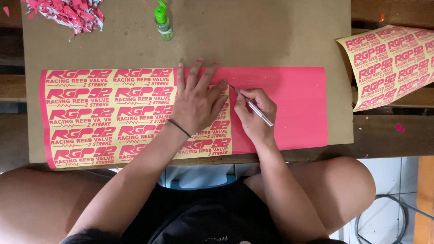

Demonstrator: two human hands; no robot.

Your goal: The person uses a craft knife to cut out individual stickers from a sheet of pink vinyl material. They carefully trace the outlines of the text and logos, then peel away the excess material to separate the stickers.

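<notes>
A long pink vinyl sticker sheet (289, 104) lies across a brown board (253, 36). Its left part is weeded, showing pink lettering on yellow backing (104, 117). My left hand (196, 101) lies flat on the sheet near the border between weeded and solid pink, fingers spread, a black band on the wrist. My right hand (255, 117) holds a thin silver craft knife (253, 107) like a pen, its tip on the pink vinyl just right of my left fingertips.
A pile of pink vinyl scraps (68, 13) sits at the board's far left corner. A small green-capped bottle (163, 22) stands at the far edge. Another weeded sticker sheet (393, 63) curls off to the right. My bare knees are below the board.
</notes>
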